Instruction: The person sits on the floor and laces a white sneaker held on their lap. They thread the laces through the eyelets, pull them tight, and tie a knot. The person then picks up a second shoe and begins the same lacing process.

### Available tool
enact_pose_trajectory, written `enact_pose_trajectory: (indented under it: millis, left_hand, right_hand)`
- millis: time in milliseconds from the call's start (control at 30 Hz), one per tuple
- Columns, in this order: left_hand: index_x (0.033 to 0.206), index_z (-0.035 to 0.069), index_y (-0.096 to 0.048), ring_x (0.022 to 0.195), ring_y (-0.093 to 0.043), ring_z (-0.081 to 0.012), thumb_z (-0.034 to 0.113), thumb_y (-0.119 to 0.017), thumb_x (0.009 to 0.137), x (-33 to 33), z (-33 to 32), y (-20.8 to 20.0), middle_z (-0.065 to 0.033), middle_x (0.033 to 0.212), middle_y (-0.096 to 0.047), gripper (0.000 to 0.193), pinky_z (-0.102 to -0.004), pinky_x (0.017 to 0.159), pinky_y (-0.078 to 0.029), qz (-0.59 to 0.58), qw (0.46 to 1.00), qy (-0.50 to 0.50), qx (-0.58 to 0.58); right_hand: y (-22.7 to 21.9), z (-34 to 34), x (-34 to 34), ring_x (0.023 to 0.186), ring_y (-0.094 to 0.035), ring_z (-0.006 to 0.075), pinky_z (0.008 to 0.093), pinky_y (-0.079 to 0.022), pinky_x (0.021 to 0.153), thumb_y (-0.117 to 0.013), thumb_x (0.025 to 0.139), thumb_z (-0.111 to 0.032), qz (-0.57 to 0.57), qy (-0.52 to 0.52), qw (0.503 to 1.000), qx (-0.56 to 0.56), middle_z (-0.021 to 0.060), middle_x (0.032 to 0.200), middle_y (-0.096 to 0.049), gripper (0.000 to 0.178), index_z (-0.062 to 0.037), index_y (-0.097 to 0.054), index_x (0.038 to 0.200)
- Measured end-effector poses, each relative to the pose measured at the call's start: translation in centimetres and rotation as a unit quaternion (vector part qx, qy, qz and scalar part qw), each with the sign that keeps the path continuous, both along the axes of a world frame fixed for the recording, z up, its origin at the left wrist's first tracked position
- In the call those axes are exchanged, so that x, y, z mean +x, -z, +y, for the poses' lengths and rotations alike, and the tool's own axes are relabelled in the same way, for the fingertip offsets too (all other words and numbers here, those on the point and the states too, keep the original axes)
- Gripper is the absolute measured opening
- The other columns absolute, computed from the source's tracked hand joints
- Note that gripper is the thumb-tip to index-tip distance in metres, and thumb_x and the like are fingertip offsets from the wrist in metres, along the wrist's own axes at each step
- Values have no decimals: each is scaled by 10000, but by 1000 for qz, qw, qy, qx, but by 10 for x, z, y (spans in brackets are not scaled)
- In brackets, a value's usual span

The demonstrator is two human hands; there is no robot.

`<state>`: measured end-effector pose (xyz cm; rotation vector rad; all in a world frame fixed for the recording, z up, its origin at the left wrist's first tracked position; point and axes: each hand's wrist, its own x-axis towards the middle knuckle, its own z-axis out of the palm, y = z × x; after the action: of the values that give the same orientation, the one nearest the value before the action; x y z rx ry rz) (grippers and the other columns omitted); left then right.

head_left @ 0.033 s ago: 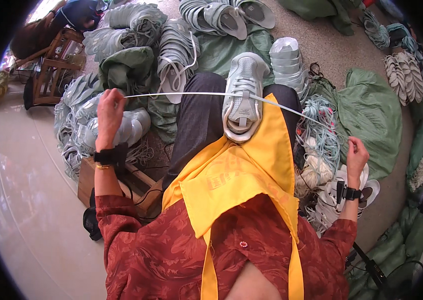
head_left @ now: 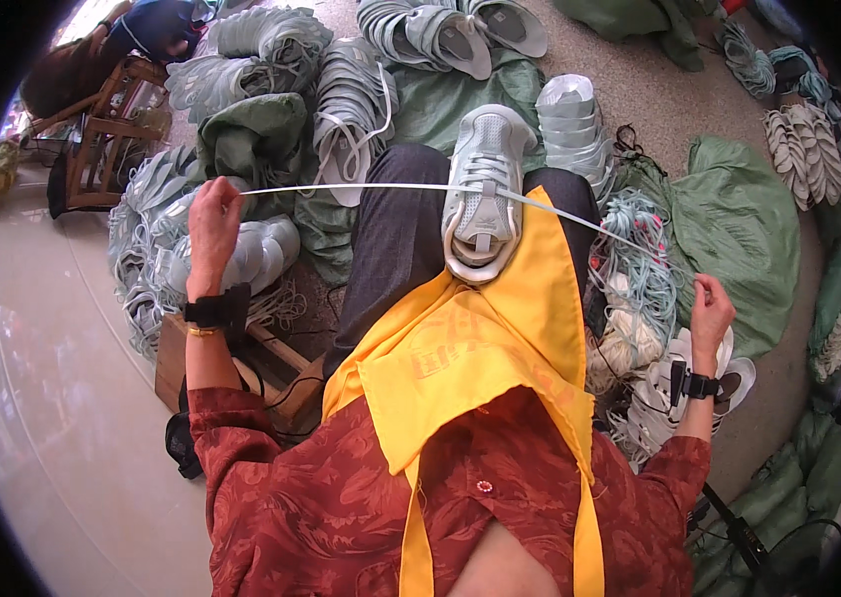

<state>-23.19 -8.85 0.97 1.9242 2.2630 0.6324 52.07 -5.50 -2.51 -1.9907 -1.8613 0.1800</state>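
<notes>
A pale grey-green sneaker upper (head_left: 472, 231) rests on my lap between my knees, with its toe pointing away from me. Laces cross its lower rows. From its eyelets a white shoelace (head_left: 371, 186) stretches out taut to both sides. My left hand (head_left: 213, 227) pinches one end, raised beside the stacked uppers at left. Out to the right, my right hand (head_left: 711, 313) is closed in a pinch on the other end, above a heap of loose laces. A yellow apron (head_left: 480, 328) lies under the shoe.
Several stacks of uppers (head_left: 353, 119) lie beyond my knees. Bundled laces (head_left: 634, 234) and a green sack (head_left: 734, 239) are to the right. Beside my left forearm sits a wooden box (head_left: 170, 368). A wooden chair (head_left: 107, 144) stands at far left.
My left hand has shifted slightly outward to the left, drawing on the lace. The right hand has hardly moved, and the sneaker upper stays in place.
</notes>
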Motion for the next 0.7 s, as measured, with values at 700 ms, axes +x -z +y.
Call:
enact_pose_trajectory:
  millis: [700]
  left_hand:
    - [970,4,-646,745,-670,-275,102,-687,920,-76,-4,-24,-142,814,-690,116,-395,733,-526,69,988,-134,-33]
  right_hand:
    - [46,13,42,643,-707,154,301,-551,596,-652,952,-62,92,49,990,-90,75,788,-720,103,16,-693,1005]
